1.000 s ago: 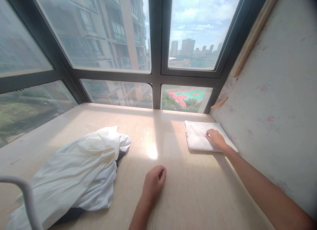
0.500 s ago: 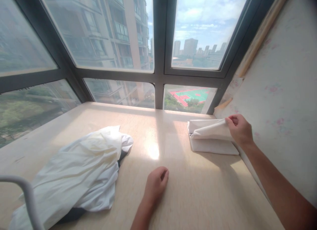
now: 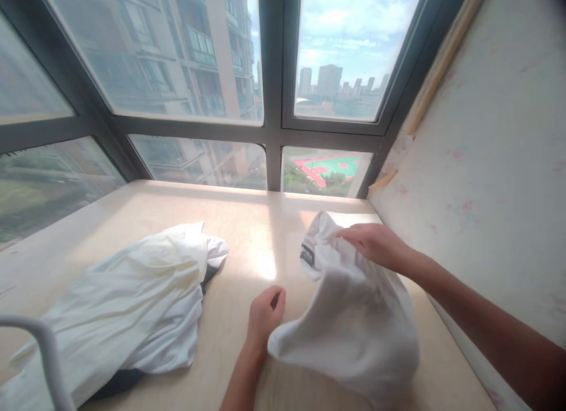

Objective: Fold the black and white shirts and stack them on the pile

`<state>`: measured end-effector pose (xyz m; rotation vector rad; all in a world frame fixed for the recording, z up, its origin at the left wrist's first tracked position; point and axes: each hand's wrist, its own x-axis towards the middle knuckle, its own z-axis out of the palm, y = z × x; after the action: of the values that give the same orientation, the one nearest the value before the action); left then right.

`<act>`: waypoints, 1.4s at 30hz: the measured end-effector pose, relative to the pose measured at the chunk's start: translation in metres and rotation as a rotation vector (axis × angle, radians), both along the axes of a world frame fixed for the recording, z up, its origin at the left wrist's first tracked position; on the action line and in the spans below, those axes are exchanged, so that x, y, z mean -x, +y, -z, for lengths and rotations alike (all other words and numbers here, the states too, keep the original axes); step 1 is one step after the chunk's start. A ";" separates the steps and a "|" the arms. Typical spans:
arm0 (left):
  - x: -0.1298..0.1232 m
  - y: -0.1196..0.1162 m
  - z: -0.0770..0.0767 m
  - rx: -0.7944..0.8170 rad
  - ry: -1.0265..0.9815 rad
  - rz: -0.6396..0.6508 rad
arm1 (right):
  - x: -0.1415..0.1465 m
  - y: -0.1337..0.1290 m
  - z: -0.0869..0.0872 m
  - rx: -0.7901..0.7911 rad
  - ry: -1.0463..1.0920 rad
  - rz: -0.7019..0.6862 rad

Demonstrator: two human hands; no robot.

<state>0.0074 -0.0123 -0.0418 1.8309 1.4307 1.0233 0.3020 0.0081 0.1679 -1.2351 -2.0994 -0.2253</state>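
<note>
A white garment (image 3: pixel 354 334) with a dark label near its collar hangs loosely unfolded at the right, its lower part blurred by motion. The fingers of my right hand (image 3: pixel 375 244) are closed on its upper part, close to the wall. My left hand (image 3: pixel 266 311) rests on the wooden surface (image 3: pixel 239 216), curled closed with nothing visible in it, just left of the garment's pointed edge. Further left lies a rumpled pile of white and cream cloth (image 3: pixel 132 299), with dark fabric showing beneath it.
A grey curved bar (image 3: pixel 46 346) rises at the lower left. Dark window frames (image 3: pixel 274 104) border the far edge of the surface. The papered wall (image 3: pixel 499 181) runs along the right side.
The garment at the right was folded flat; now it is opened out and spread toward me. My right hand has moved left with it, and the view has shifted slightly right.
</note>
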 end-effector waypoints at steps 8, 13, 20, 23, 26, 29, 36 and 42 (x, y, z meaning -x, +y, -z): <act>0.020 0.001 -0.004 0.048 -0.069 -0.221 | 0.022 -0.040 -0.005 -0.376 0.604 0.300; 0.031 0.004 0.003 0.047 -0.098 -0.345 | 0.047 -0.053 0.065 0.327 0.426 -0.089; 0.032 0.009 0.007 0.021 -0.141 -0.332 | -0.027 -0.070 0.130 0.398 0.842 0.141; 0.026 0.001 -0.015 0.048 -0.094 -0.292 | -0.073 -0.077 0.175 0.361 0.822 0.511; 0.003 -0.023 -0.049 0.141 0.102 -0.113 | -0.092 -0.092 0.225 0.387 0.671 0.747; -0.042 -0.054 -0.073 0.099 0.364 0.057 | -0.090 -0.102 0.248 0.375 0.555 0.761; -0.110 -0.066 -0.074 0.109 0.629 0.259 | -0.091 -0.098 0.243 0.409 0.528 0.724; -0.048 -0.018 -0.128 0.126 -0.254 0.160 | -0.099 -0.099 0.251 0.454 0.579 0.722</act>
<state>0.0551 -0.0300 0.0858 1.6314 1.1516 1.0192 0.4006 -0.0910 -0.0833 -2.0093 -1.1779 0.2886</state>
